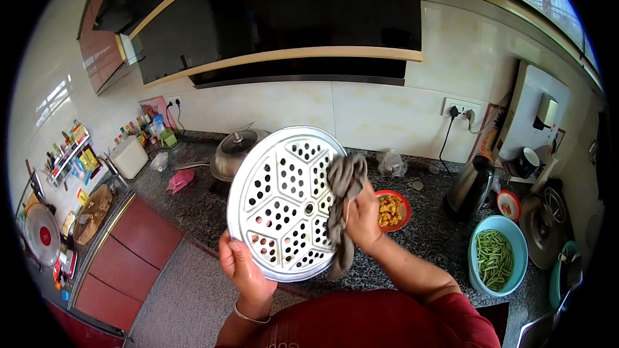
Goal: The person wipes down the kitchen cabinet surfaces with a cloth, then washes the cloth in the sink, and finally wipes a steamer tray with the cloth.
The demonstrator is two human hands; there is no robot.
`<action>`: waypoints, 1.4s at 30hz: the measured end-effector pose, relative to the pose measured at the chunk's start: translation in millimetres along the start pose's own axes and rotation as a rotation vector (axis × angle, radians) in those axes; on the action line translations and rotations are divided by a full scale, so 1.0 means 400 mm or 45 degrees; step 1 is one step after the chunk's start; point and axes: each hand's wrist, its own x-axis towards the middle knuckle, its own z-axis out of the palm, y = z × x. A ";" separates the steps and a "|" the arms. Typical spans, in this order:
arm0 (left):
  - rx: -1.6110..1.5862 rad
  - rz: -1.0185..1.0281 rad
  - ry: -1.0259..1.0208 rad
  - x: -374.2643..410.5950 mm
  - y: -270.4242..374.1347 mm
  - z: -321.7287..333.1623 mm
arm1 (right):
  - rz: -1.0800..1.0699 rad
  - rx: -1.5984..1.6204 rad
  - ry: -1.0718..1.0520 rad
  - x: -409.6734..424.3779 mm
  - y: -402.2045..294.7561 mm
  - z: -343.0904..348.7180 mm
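Note:
A round perforated metal steamer plate [271,193] is held up, tilted, above the front edge of the counter. My left hand [245,266] grips its lower left rim, the thumb on the near face and the other fingers behind. In my right hand [362,215] is a bunched grey-brown cloth [342,193], pressed against the plate's right side. Part of the plate's right face is hidden by the cloth. Just beyond my right hand stands an orange-rimmed bowl [394,212] of yellow-brown food, partly covered by that hand.
A lidded metal pan [227,157] sits behind the plate on the granite counter [203,212]. To the right are an electric kettle [471,186] and a blue basin [520,270] of cut green beans. A pink cloth [180,181] lies left. The range hood [290,14] hangs above.

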 end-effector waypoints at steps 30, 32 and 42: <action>-0.042 0.116 -0.100 -0.009 -0.007 0.107 | 0.471 0.341 0.407 -0.139 -0.055 0.012; 0.014 0.189 -0.139 -0.017 -0.020 0.122 | 0.560 0.390 0.353 -0.193 -0.060 0.048; 0.877 1.009 -1.084 -0.018 -0.078 0.149 | 1.585 1.553 0.390 -0.124 -0.224 -0.010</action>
